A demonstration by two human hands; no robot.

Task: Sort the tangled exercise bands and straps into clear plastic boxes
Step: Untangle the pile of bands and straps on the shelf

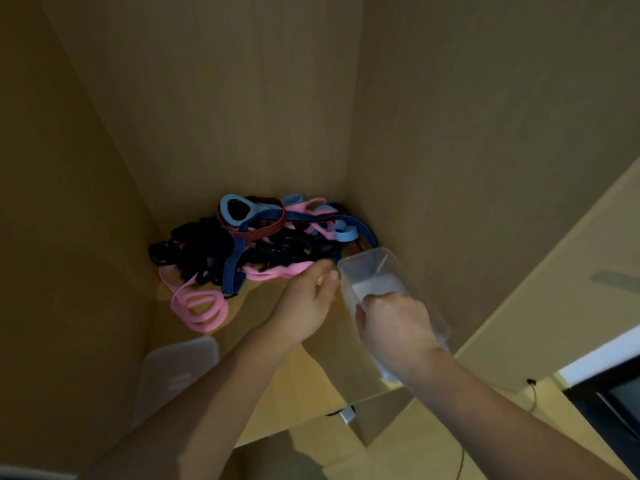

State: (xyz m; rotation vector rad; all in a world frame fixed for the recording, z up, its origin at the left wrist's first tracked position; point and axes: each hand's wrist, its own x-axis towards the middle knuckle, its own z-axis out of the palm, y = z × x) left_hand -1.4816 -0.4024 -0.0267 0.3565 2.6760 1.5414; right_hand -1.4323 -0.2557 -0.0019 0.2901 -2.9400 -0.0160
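Head view: nearest, a lid (pixel 176 372) lies flat. Right hand (pixel 394 327) curls its fingers round the box (pixel 377 271), which is tipped toward the bands (pixel 249 244); no band shows inside. Left hand (pixel 304 303) has its fingers curled at the pink band (pixel 277 271); whether it pinches, I cannot tell. The bands are heaped in the cupboard (pixel 450 168) corner, likely soft, light and snaggy. Take a free loop.

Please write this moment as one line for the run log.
step: sorting bands | left hand: at pink band, grip unclear | right hand: holds clear box, tilted toward tangled pile
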